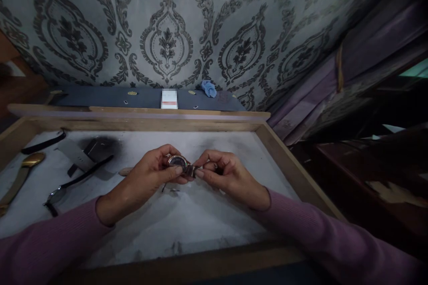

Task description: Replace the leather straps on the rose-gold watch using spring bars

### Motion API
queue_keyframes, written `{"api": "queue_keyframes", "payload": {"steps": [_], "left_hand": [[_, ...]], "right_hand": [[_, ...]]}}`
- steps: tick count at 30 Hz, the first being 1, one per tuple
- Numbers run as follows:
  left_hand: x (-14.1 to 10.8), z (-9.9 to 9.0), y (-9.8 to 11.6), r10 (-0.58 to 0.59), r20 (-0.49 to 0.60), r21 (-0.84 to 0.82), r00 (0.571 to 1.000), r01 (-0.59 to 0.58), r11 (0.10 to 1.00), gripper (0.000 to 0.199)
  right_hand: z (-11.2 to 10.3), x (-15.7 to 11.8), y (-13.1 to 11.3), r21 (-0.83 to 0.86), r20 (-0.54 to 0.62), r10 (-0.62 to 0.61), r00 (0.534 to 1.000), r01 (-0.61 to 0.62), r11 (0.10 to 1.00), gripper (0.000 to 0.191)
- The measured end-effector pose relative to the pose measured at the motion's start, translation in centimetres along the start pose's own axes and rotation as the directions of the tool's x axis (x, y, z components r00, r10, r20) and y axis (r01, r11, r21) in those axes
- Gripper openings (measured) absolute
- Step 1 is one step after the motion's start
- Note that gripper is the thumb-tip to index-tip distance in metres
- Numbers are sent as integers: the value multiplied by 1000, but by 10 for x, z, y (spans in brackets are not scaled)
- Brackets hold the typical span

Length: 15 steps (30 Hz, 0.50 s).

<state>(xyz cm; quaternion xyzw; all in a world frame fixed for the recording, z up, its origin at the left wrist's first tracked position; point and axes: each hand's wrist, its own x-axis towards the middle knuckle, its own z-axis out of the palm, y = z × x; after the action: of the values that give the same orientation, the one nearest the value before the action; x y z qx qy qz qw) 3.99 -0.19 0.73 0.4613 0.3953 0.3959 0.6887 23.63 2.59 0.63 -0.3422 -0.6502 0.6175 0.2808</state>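
A round-faced wristwatch (177,161) with a metal link band is held above the middle of a white-bottomed wooden tray (284,151). My left hand (147,178) grips its case, the thumb across the lower edge of the dial. The thumb and fingers of my right hand (230,176) pinch the link band just right of the case. Beneath my left hand, small dark thin pieces (172,189) lie on the white surface, too small to make out. A light tan object (125,171) shows partly beside my left wrist.
At the tray's left lie a gold watch (32,159), a black-strapped watch (56,194), a grey strap (76,156) and a black strap (43,143). Behind the tray, a ledge holds a phone-like lit object (169,99) and a blue crumpled cloth (209,89).
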Motion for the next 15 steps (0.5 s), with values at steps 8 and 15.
{"api": "queue_keyframes", "payload": {"steps": [8, 15], "left_hand": [[-1, 0, -1, 12, 5, -48, 1000, -12, 999, 22], [-1, 1, -1, -25, 43, -27, 999, 26, 999, 18]], "right_hand": [[1, 0, -1, -9, 1, 0, 1000, 0, 1000, 18], [3, 0, -1, -13, 1, 36, 999, -36, 999, 20]]}}
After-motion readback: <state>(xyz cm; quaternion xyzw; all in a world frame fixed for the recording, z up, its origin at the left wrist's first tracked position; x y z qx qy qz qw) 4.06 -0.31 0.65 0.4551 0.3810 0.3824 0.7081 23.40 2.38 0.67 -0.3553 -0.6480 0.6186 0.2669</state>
